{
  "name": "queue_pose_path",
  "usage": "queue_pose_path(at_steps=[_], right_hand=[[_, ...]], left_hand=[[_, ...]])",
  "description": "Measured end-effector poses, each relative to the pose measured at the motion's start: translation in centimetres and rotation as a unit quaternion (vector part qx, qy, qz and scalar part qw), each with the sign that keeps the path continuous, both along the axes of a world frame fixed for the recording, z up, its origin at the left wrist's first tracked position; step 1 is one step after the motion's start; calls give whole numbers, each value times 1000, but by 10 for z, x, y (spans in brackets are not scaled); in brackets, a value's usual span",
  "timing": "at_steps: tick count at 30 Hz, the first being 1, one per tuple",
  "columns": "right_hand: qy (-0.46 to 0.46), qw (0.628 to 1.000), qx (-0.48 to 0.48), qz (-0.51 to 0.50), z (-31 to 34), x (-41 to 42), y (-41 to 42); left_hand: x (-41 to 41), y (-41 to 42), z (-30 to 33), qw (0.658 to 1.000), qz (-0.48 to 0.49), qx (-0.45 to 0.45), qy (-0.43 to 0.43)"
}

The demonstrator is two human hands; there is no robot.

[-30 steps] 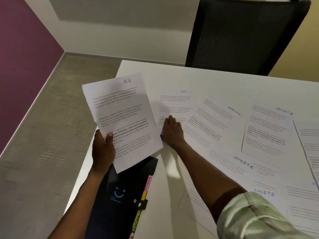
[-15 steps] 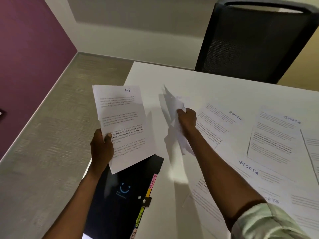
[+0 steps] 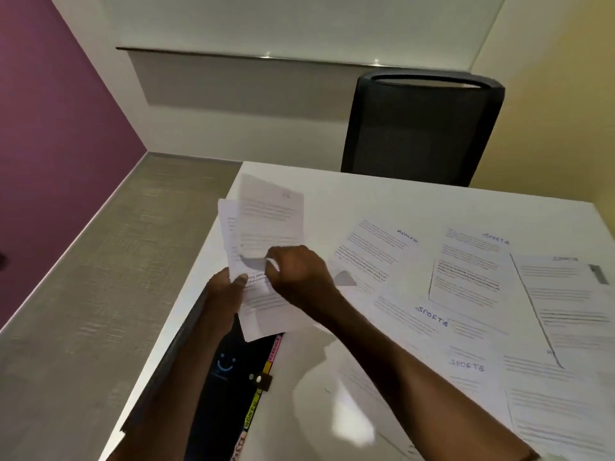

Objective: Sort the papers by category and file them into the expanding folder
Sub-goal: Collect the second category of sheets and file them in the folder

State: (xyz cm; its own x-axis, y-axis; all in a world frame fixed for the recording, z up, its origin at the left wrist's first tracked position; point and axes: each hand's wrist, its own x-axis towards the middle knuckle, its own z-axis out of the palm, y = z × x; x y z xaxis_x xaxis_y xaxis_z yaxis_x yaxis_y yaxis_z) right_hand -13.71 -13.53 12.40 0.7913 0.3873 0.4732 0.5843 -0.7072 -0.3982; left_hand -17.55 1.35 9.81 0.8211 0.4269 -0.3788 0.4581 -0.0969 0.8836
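Hands meet at ten o'clock: my right hand (image 3: 296, 274) has pinched its sheet (image 3: 271, 221) onto the left hand (image 3: 226, 294)'s held stack (image 3: 263, 307); folder (image 3: 229, 387) waits.

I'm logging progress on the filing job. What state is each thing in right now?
Left hand: grips the held sheets from below.
Right hand: pinches the front sheet.
Held sheets: two, lifted off the table, overlapping.
Expanding folder: flat, strap fastened, under the held sheets.
ADMIN sheet: flat on the table.
SPORTS sheets: flat, unfiled.
Chair: unoccupied, behind the table.
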Motion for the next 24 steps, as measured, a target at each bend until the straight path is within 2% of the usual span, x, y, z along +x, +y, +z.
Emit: queue_pose_path(at_steps=[1,3,6,9,11,14,16,18,20,22,24], right_hand=[[-39,999,-34,14,-8,-13,0],[-47,994,-91,48,-21,-37,-7],[102,987,-84,94,-17,-64,-30],[168,978,-102,75,5,-83,-62],[210,977,-39,-7,16,-83,-92],[175,968,-17,-179,33,-74,-150],[237,943,-5,-234,38,-61,-191],[358,900,82,-235,41,-52,-227],[425,859,188,-214,40,-58,-252],[406,852,249,-217,25,-71,-266],[386,824,336,-241,4,-86,-274]], left_hand=[[-7,-10,1,1000,-15,-22,8],[-19,-30,2,999,-11,-36,36],[-34,-58,-2,992,43,-89,73],[-53,-87,3,989,24,-133,66],[-61,-98,2,984,-11,-168,57],[-67,-112,4,967,-56,-243,50],[-71,-126,8,956,-103,-273,38],[-74,-143,12,957,-142,-253,26],[-75,-159,13,956,-165,-242,24],[-77,-177,13,955,-187,-229,34],[-77,-194,5,963,-159,-210,54]])
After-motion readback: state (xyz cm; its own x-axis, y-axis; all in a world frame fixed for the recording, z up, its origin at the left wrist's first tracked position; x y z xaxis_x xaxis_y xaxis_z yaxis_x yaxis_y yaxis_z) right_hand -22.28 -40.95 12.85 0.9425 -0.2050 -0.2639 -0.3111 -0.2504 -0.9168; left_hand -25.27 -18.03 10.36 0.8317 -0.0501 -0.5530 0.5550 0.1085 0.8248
